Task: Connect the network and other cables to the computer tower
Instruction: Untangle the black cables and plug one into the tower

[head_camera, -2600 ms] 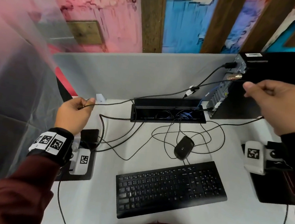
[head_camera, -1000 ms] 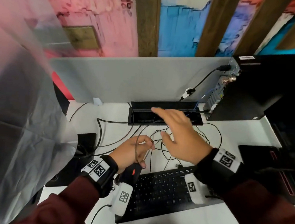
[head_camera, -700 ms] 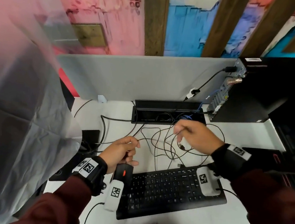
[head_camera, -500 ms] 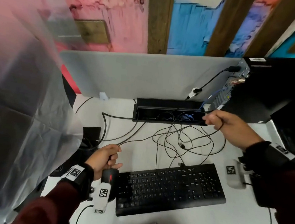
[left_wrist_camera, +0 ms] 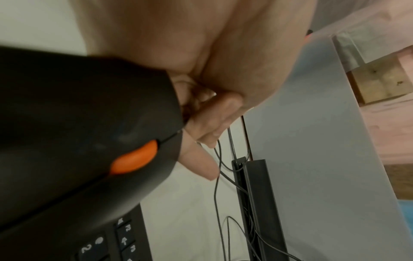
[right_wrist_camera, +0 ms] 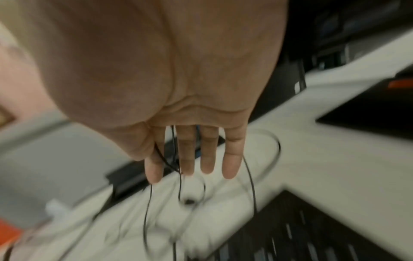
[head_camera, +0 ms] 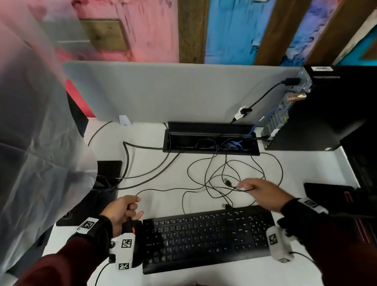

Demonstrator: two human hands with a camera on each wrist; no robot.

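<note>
The black computer tower (head_camera: 322, 115) stands at the back right, its rear panel facing left with a black power cable (head_camera: 267, 95) and a blue network cable (head_camera: 262, 119) at it. Thin black cables (head_camera: 216, 175) lie tangled on the white desk, with a loose USB plug (head_camera: 226, 181) among them. My right hand (head_camera: 245, 186) hovers over the tangle with straight fingers (right_wrist_camera: 208, 159); a cable (right_wrist_camera: 178, 181) runs between them. My left hand (head_camera: 132, 206) pinches the mouse cable (left_wrist_camera: 215, 194) by the keyboard's left corner. The black mouse (left_wrist_camera: 89, 141) with an orange wheel lies under that wrist.
A black keyboard (head_camera: 209, 233) lies at the front. An open black cable box (head_camera: 210, 142) sits by the grey partition (head_camera: 187, 92). A clear plastic sheet (head_camera: 24, 128) hangs at the left over a black pad (head_camera: 107, 170). A dark device (head_camera: 337, 201) lies at the right.
My right hand let go of the cable near the tower's base and came back down to the tangle with fingers straightened. My left hand stayed by the keyboard's left corner.
</note>
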